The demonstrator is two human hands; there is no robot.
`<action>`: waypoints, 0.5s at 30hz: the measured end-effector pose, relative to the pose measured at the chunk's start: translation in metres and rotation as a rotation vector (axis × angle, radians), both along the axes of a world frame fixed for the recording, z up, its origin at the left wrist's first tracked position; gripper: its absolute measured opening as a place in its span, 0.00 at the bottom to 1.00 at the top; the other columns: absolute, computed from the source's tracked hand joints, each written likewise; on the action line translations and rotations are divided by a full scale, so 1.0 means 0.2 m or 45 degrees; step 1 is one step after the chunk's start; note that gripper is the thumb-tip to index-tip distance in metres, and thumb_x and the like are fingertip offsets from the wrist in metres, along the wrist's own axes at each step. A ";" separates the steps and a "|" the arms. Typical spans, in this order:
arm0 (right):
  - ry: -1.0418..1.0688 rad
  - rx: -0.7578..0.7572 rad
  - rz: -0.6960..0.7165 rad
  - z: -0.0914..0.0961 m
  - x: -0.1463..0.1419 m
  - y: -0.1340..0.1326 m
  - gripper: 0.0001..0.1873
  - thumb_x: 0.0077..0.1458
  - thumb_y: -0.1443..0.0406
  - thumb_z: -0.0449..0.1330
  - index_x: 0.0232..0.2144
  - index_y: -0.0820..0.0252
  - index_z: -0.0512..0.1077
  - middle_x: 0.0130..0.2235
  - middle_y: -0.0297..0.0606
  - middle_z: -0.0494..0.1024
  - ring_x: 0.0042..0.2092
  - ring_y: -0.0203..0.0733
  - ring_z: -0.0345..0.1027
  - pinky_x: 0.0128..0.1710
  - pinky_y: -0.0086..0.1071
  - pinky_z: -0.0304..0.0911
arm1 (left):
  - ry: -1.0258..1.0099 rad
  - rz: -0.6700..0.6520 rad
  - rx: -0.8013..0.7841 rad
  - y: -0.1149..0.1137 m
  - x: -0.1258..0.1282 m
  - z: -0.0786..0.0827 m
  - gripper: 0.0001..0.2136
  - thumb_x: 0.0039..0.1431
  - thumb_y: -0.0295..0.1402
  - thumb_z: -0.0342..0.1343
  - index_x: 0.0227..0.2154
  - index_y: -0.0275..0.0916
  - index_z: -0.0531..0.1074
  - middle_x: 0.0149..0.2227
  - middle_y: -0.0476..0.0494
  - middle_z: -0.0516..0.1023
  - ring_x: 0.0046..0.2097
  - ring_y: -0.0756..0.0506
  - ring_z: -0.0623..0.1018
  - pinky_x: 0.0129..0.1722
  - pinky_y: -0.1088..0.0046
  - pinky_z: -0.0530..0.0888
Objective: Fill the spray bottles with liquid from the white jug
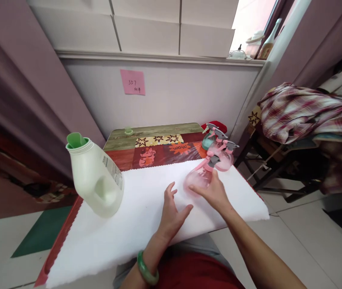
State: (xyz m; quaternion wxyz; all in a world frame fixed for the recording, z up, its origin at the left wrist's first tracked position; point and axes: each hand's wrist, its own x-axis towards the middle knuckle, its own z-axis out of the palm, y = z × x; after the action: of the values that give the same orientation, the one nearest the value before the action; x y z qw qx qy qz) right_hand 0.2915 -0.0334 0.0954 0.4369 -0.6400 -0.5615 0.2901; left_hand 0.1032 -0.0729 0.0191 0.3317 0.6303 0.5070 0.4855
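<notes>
My right hand [214, 192] grips a pink see-through spray bottle [197, 177] with a pink and grey spray head; the bottle is tilted and a little blurred. To its left, my left hand [172, 214] hangs over the white cloth [137, 224] with fingers apart and nothing in it. Just behind the gripped bottle, other spray bottles crowd together: a pink one [225, 160] and a teal one [208, 143], partly overlapping. A large pale green jug [97, 176] stands at the left, with a green piece [76, 140] in its uncapped mouth.
A small green ring-shaped cap [128, 131] lies on the back of the patterned table [158, 154]. Behind rises a wall with a pink note [132, 82]. A plaid cloth [303, 112] covers furniture at the right. Purple curtains [53, 100] hang at the left.
</notes>
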 end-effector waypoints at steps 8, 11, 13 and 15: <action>-0.411 -0.049 -0.465 -0.19 0.52 0.11 0.43 0.38 0.44 0.71 0.55 0.50 0.66 0.52 0.44 0.81 0.50 0.61 0.77 0.47 0.47 0.69 | 0.128 -0.063 -0.093 0.02 -0.09 -0.04 0.14 0.61 0.37 0.62 0.48 0.42 0.72 0.53 0.37 0.77 0.56 0.36 0.79 0.57 0.50 0.76; -0.378 0.004 -0.537 -0.25 0.62 0.15 0.46 0.39 0.43 0.70 0.58 0.52 0.65 0.56 0.47 0.80 0.54 0.62 0.76 0.51 0.48 0.68 | 0.190 -0.102 -0.102 0.02 -0.08 -0.03 0.13 0.59 0.36 0.63 0.45 0.42 0.74 0.54 0.36 0.78 0.59 0.34 0.78 0.58 0.50 0.76; -0.364 -0.017 -0.565 -0.30 0.64 0.17 0.47 0.40 0.43 0.69 0.59 0.54 0.65 0.57 0.49 0.79 0.55 0.63 0.75 0.53 0.48 0.68 | 0.227 -0.118 -0.106 0.02 -0.08 -0.03 0.12 0.59 0.35 0.63 0.45 0.42 0.74 0.56 0.35 0.77 0.59 0.33 0.78 0.57 0.50 0.77; -0.375 -0.056 -0.578 -0.33 0.64 0.18 0.47 0.42 0.44 0.68 0.61 0.54 0.63 0.59 0.49 0.77 0.57 0.64 0.74 0.54 0.49 0.67 | 0.261 -0.128 -0.102 0.02 -0.08 -0.04 0.12 0.59 0.35 0.63 0.45 0.41 0.75 0.58 0.33 0.77 0.59 0.33 0.78 0.57 0.50 0.77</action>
State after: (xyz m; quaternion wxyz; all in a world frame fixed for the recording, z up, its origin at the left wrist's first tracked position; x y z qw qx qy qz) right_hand 0.4193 0.0021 0.0287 0.3902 -0.7942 -0.4547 0.1007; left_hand 0.0862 -0.0696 0.0108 0.3268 0.6875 0.5250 0.3807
